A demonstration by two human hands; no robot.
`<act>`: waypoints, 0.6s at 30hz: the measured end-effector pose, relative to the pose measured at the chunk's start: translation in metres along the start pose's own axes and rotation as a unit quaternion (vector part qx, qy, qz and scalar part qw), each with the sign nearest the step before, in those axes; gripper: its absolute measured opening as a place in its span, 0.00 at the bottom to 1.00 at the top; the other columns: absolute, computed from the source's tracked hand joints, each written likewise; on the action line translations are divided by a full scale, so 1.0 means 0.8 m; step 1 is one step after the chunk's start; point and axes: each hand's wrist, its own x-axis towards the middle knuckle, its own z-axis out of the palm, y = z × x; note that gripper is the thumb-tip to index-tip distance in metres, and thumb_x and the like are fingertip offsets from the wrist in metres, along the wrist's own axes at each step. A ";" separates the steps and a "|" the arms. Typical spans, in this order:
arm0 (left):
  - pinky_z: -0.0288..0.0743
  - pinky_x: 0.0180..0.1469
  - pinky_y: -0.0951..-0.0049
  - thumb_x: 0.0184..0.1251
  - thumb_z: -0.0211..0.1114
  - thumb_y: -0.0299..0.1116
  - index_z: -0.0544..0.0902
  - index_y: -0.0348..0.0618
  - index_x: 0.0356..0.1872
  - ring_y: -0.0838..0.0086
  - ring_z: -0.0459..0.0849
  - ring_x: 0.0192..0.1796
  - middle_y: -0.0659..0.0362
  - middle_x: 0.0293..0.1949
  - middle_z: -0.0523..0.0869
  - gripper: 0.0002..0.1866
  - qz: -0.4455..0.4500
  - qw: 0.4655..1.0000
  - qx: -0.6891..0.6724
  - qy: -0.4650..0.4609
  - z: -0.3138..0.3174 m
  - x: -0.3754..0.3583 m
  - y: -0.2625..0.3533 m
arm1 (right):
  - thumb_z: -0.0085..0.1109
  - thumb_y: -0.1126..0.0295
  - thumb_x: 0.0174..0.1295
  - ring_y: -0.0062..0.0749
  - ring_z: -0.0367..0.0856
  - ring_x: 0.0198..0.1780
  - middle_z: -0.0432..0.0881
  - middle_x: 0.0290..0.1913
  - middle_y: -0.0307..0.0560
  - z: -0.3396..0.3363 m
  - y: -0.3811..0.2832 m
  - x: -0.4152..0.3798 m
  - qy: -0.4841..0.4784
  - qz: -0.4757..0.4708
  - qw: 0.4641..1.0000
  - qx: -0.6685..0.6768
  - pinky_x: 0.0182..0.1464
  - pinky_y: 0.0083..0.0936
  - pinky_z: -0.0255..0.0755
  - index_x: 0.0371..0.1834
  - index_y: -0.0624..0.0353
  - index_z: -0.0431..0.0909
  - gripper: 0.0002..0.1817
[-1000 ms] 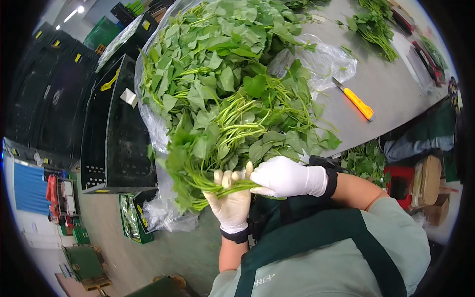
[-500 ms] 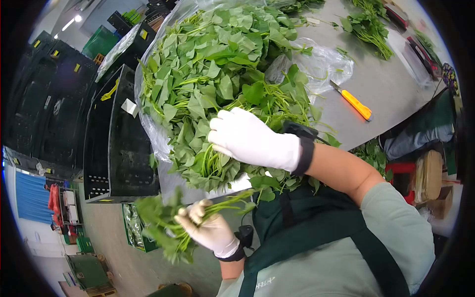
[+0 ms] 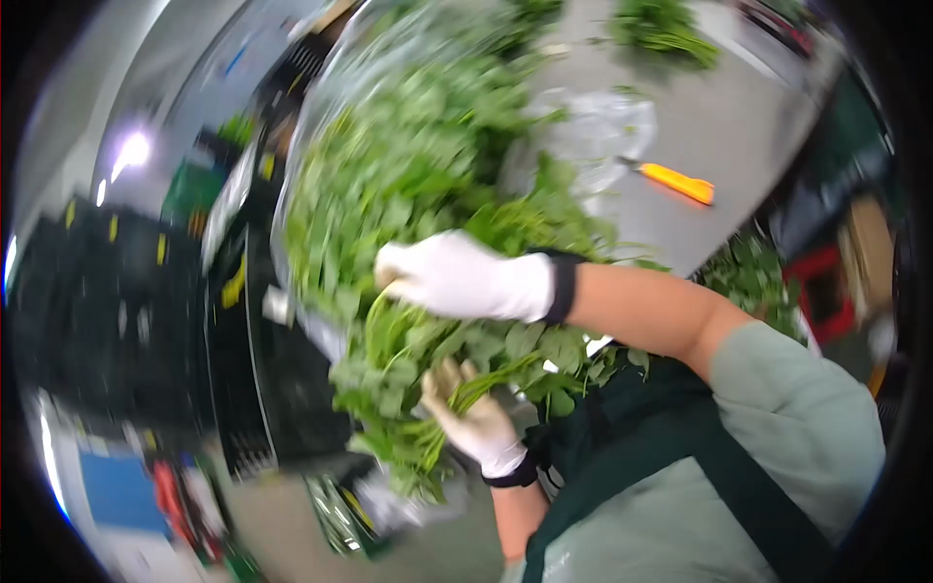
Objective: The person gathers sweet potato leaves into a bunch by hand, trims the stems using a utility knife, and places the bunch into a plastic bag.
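Note:
A bunch of leafy greens [image 3: 403,447] with long green stems lies in my left hand [image 3: 476,420], which is closed around the stems below the pile. Just above, my right hand [image 3: 466,276] is closed at the near edge of a big heap of leafy greens [image 3: 418,126]. Thin stems curve down from its pinched fingertips, somewhat blurred. Both hands wear white gloves with black bands at the wrists. The heap rests on clear plastic on a metal table [image 3: 700,107].
A yellow-handled knife [image 3: 677,183] lies on the table beside a crumpled clear bag [image 3: 603,136]. Farther back is another bunch of greens [image 3: 666,34]. Black crates [image 3: 126,301] stand at the left, and a red crate [image 3: 821,291] is at the right.
My left hand has brought its bunch up and right, closer to the heap and my right hand. My right hand has shifted slightly left. The whole view has swung and blurred.

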 end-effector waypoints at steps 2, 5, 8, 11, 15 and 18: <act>0.57 0.72 0.55 0.77 0.50 0.45 0.70 0.42 0.63 0.61 0.69 0.67 0.54 0.65 0.72 0.22 0.016 1.000 0.003 -0.016 -0.006 0.031 -0.005 | 0.54 0.65 0.65 0.38 0.83 0.30 0.83 0.29 0.48 -0.016 0.015 0.011 0.073 -0.015 0.990 0.119 0.36 0.29 0.75 0.41 0.57 0.76 0.09; 0.61 0.70 0.61 0.76 0.52 0.40 0.67 0.41 0.67 0.62 0.66 0.69 0.51 0.67 0.69 0.23 0.068 0.979 0.176 -0.080 -0.036 0.082 -0.009 | 0.58 0.66 0.63 0.17 0.75 0.26 0.81 0.27 0.40 -0.046 0.049 0.034 0.108 0.075 0.923 0.361 0.29 0.17 0.70 0.39 0.62 0.77 0.10; 0.76 0.53 0.76 0.72 0.58 0.32 0.72 0.38 0.61 0.69 0.79 0.51 0.52 0.56 0.78 0.19 -0.060 0.997 -0.036 0.035 -0.016 0.085 0.014 | 0.57 0.62 0.66 0.14 0.65 0.21 0.74 0.22 0.33 -0.075 0.081 0.034 0.109 0.167 0.865 0.460 0.24 0.16 0.61 0.40 0.61 0.79 0.12; 0.70 0.36 0.81 0.72 0.58 0.38 0.77 0.42 0.45 0.80 0.73 0.33 0.64 0.34 0.78 0.11 0.006 0.999 -0.047 0.009 -0.021 0.057 0.032 | 0.55 0.60 0.68 0.15 0.60 0.18 0.68 0.18 0.31 -0.083 0.088 0.022 0.041 0.229 0.854 0.465 0.22 0.16 0.56 0.39 0.61 0.81 0.14; 0.65 0.35 0.80 0.76 0.53 0.41 0.77 0.46 0.43 0.82 0.72 0.32 0.67 0.34 0.78 0.11 0.031 0.998 -0.007 -0.054 0.035 0.016 0.049 | 0.54 0.61 0.69 0.15 0.60 0.18 0.66 0.16 0.30 -0.053 0.083 0.013 -0.024 0.245 0.855 0.457 0.22 0.16 0.55 0.36 0.60 0.81 0.14; 0.68 0.53 0.71 0.78 0.49 0.43 0.74 0.41 0.56 0.73 0.76 0.49 0.58 0.53 0.80 0.18 -0.007 0.990 0.020 -0.138 0.055 0.032 0.041 | 0.57 0.60 0.66 0.14 0.65 0.22 0.72 0.21 0.31 -0.037 0.057 0.009 -0.084 0.212 0.891 0.393 0.24 0.15 0.60 0.36 0.58 0.82 0.12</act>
